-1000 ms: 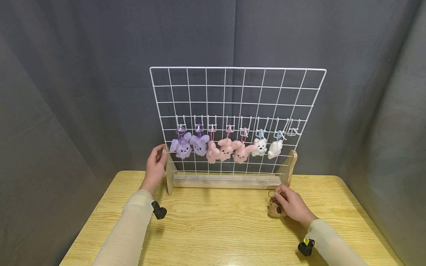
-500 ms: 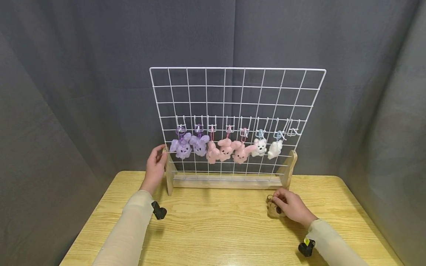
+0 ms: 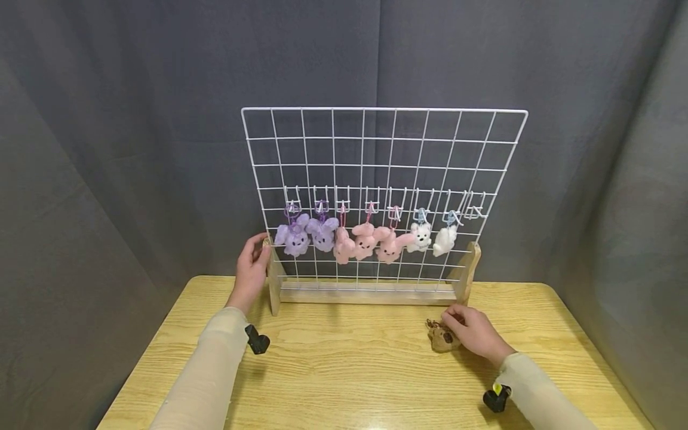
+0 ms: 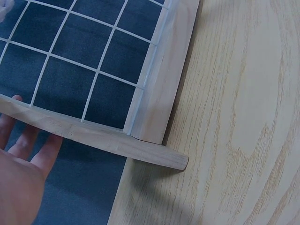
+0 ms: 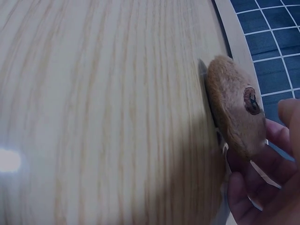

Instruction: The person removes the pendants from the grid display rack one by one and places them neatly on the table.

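Note:
My left hand (image 3: 251, 266) grips the top of the wooden side post (image 3: 274, 278) at the left of a white wire grid rack (image 3: 376, 167). In the left wrist view, fingers (image 4: 47, 154) pass behind that post. A small brown plush keychain (image 3: 442, 340) with a dark round patch rests on the table by the rack's right foot, its ring toward the left. Right beside it is my right hand (image 3: 475, 334), fingers bent loosely. In the right wrist view the fingertips (image 5: 276, 133) meet the edge of the plush (image 5: 232, 101), while the thumb stands a little off it.
Plush keychains hang in a row on white hooks: purple bunnies (image 3: 322, 234), pink bunnies (image 3: 365, 242) and white bears (image 3: 419, 237). Another hook (image 3: 474, 212) is at the row's right end. The wooden table (image 3: 344, 370) extends forward; grey curtains (image 3: 161, 149) surround it.
The keychain's ring, upright near my right fingertips a second ago, has dropped to the left onto the table. My right hand has lowered slightly; the left hand has stayed put.

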Available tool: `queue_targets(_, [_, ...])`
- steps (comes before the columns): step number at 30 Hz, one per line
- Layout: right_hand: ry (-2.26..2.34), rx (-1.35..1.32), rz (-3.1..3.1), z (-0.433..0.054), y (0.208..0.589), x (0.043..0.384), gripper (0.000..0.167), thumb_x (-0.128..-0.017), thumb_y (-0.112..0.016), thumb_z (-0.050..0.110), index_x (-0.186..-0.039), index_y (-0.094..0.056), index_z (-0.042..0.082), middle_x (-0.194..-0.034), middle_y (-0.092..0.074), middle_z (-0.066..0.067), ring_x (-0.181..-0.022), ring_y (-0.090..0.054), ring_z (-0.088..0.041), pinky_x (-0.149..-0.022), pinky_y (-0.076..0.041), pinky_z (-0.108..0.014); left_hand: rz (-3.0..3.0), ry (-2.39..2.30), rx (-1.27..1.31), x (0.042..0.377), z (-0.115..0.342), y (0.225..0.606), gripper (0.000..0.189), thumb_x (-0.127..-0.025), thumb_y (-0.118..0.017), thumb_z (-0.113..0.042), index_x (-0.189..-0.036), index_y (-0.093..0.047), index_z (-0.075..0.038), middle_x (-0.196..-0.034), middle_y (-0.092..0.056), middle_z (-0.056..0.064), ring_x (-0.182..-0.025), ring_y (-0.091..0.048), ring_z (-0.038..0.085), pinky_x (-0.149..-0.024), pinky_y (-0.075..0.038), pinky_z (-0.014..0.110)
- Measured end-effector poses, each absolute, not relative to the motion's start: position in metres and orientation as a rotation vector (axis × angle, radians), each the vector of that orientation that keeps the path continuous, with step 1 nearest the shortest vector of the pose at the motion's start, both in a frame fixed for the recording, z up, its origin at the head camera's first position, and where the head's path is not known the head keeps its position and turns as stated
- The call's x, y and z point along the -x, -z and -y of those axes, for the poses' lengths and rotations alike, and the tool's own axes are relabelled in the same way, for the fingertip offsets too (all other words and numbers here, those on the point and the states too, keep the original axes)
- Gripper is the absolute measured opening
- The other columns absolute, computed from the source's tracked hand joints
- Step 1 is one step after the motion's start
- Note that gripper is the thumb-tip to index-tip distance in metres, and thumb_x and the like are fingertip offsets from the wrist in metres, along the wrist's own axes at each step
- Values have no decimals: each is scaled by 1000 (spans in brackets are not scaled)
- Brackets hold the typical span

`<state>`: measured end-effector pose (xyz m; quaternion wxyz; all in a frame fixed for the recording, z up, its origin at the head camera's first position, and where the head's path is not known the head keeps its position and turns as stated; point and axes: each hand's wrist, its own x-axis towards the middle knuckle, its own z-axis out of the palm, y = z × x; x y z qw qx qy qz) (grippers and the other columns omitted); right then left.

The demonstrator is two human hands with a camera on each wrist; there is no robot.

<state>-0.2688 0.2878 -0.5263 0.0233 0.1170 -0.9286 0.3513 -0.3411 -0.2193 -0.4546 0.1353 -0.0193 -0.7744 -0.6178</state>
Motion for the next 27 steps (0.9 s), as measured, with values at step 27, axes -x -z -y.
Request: queue_targets(27, [-1059,-288,2864,-294,503,265,37,-111,-54,35,-89,-70,9,-72,-56,0,-63,-46,-13,-57,-39,-29,2245,1760,51,343,220,457,41,-114,-48,-28,-153,-48,-17,-146,-57,15,-129,-55,25,-97,-47,33])
